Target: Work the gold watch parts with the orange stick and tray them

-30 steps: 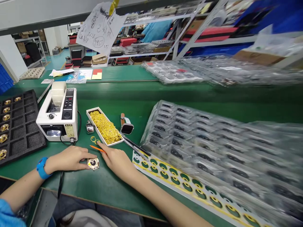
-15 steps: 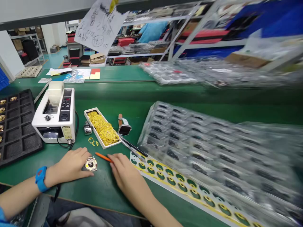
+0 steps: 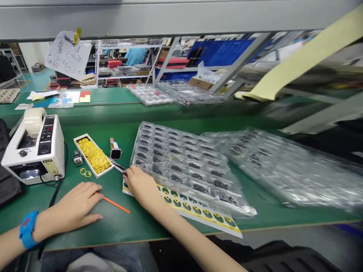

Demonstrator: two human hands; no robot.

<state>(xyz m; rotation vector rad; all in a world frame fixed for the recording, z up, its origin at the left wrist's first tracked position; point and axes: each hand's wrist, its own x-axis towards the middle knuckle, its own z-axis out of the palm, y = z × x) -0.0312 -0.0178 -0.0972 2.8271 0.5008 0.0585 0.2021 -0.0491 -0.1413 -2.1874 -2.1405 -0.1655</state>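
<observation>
The left hand (image 3: pixel 75 206) rests palm down on the green bench (image 3: pixel 119 230), its grip spread, thumb apart from the fingers, fingertips at one end of the orange stick (image 3: pixel 116 204). Slightly farther, the right hand (image 3: pixel 141 187) pinches the near end of the dark tweezers (image 3: pixel 118 166), above the sticker sheet (image 3: pixel 198 211). Beyond, the tweezers' far end meets the white box (image 3: pixel 98 175) of yellow rings (image 3: pixel 95 155), with a smartwatch (image 3: pixel 115 153) just beside.
</observation>
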